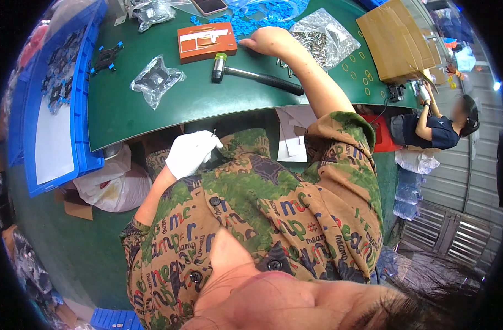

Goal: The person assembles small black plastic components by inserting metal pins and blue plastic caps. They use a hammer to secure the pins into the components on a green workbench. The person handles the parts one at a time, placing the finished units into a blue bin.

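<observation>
My left hand (190, 154), in a white glove, is held low over my lap, in front of the table edge. Its fingers are closed, and a thin metal tip shows above them; the rest of what it grips is hidden. My bare right hand (269, 42) reaches over the table to the near edge of a heap of small blue plastic pieces (251, 12). Its fingers are drawn together, and I cannot make out what is between them. Beside it lies an orange-red box (206, 43). A hammer (257, 77) with a black grip and yellow-green tip rests below that hand.
A bag of metal screws (324, 38) lies right of my forearm, near rubber bands (353, 75) and a cardboard box (397, 41). Left are a bagged black part (158, 80), a black bracket (107, 57) and a blue bin (81, 126). Another person (436, 126) works at right.
</observation>
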The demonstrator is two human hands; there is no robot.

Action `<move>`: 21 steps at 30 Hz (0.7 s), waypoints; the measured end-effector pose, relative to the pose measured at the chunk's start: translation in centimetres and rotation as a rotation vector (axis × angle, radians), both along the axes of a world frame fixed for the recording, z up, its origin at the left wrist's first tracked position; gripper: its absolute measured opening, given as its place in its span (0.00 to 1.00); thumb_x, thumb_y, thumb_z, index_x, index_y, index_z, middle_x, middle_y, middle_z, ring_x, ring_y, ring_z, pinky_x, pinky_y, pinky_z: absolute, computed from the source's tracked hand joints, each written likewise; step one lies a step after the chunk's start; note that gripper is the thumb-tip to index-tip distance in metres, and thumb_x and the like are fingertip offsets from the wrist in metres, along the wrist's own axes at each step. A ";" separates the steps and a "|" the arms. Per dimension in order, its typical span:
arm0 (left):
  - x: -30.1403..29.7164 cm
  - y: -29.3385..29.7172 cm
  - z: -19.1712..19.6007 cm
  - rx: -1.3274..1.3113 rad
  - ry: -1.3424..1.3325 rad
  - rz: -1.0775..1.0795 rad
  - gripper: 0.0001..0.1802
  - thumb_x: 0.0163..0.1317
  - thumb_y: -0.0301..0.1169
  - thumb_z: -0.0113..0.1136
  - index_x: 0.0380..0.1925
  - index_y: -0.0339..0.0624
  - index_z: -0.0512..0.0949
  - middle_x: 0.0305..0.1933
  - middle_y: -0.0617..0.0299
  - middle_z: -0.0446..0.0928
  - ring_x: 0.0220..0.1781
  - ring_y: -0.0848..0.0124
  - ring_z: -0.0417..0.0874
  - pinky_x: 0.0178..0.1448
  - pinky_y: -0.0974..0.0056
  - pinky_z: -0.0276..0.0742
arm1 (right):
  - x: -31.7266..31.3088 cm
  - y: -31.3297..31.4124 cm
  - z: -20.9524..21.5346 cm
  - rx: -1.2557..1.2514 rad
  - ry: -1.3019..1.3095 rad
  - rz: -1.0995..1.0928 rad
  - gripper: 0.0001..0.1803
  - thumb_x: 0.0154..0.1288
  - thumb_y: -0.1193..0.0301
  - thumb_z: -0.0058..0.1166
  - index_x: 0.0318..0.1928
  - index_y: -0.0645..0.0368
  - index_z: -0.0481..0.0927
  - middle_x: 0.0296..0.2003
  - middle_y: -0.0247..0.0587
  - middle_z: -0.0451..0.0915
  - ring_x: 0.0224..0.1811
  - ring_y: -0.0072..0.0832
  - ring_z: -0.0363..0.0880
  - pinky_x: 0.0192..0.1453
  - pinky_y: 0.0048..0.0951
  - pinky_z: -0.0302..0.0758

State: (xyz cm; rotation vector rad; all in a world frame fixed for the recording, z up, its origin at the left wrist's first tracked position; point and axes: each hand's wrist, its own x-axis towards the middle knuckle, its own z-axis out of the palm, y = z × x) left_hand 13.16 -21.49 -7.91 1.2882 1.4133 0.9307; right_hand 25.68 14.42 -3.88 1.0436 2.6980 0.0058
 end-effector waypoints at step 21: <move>0.4 -0.5 0.7 -0.037 0.038 -0.002 0.17 0.77 0.40 0.55 0.38 0.41 0.87 0.22 0.64 0.76 0.23 0.76 0.75 0.31 0.66 0.71 | 4.1 -17.0 4.5 -0.815 0.171 0.583 0.19 0.81 0.56 0.46 0.50 0.57 0.81 0.44 0.53 0.83 0.49 0.55 0.81 0.55 0.50 0.77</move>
